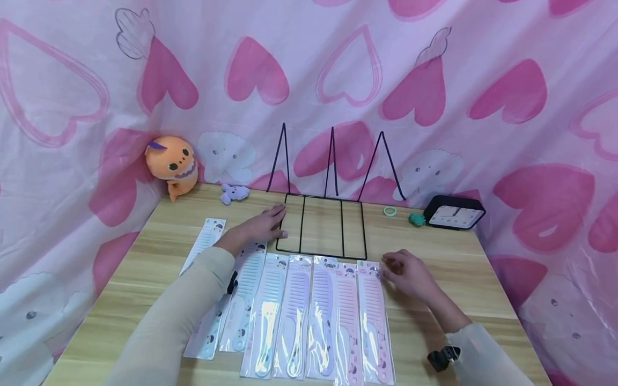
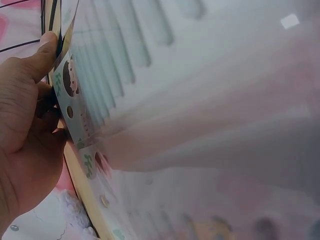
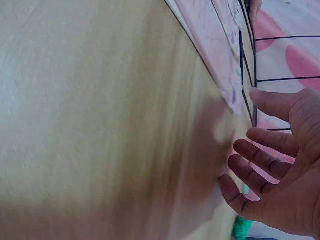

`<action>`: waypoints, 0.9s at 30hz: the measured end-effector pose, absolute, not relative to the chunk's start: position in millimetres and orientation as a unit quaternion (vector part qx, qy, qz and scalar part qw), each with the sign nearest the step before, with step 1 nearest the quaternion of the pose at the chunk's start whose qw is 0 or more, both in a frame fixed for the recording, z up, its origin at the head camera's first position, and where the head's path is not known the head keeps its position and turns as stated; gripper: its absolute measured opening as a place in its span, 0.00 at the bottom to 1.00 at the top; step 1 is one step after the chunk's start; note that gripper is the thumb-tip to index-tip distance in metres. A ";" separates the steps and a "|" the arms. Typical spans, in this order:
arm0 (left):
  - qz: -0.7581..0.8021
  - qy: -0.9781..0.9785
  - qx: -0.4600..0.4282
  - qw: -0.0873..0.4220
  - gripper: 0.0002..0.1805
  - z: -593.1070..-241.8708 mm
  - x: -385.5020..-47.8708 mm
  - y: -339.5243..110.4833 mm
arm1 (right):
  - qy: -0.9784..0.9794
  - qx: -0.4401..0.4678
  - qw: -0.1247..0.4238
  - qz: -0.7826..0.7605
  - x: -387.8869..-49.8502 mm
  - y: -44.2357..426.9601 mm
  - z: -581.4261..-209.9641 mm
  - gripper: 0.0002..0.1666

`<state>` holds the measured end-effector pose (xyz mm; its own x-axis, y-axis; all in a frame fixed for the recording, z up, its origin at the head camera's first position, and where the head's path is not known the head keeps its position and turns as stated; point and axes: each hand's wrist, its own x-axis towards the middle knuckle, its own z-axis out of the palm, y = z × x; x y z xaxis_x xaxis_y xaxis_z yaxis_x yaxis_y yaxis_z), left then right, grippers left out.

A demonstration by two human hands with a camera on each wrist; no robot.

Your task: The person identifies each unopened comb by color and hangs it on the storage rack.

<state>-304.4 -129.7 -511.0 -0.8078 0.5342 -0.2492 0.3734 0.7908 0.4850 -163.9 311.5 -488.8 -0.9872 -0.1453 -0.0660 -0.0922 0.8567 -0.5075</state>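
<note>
A black wire rack [image 1: 321,253] stands at the back middle, with three pointed uprights. My left hand [image 1: 260,226] is at the rack's left side, fingers reaching to its wire; whether they grip it I cannot tell. In front of the rack lie several combs in clear packets, running from a mint comb [image 1: 248,287] through a lilac comb [image 1: 322,300] to a pink comb [image 1: 374,305]. In the left wrist view, a packet [image 2: 100,65] fills the space beside the hand. My right hand [image 1: 407,271], fingers loosely bent, hovers by the rightmost packet, holding nothing.
An orange plush toy [image 1: 171,161] and a small purple toy [image 1: 234,193] sit at the back left. A black clock [image 1: 454,212], a green ring [image 1: 389,211] and a small green object [image 1: 417,219] are at the back right. A heart-patterned curtain [image 1: 309,64] hangs behind the wooden table [image 1: 444,252].
</note>
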 end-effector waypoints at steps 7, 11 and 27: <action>0.215 0.927 0.241 0.190 0.49 -507.4 -304.5 -130.0 | 0.950 -0.002 0.097 -0.298 -177.5 308.8 -500.5 0.21; 0.215 0.927 0.237 0.194 0.49 -506.1 -303.6 -130.2 | 0.943 0.021 0.110 -0.312 -182.4 306.0 -501.7 0.16; 0.223 0.922 0.250 0.192 0.50 -514.9 -309.6 -128.9 | 0.916 0.090 0.145 -0.363 -181.3 301.1 -496.5 0.08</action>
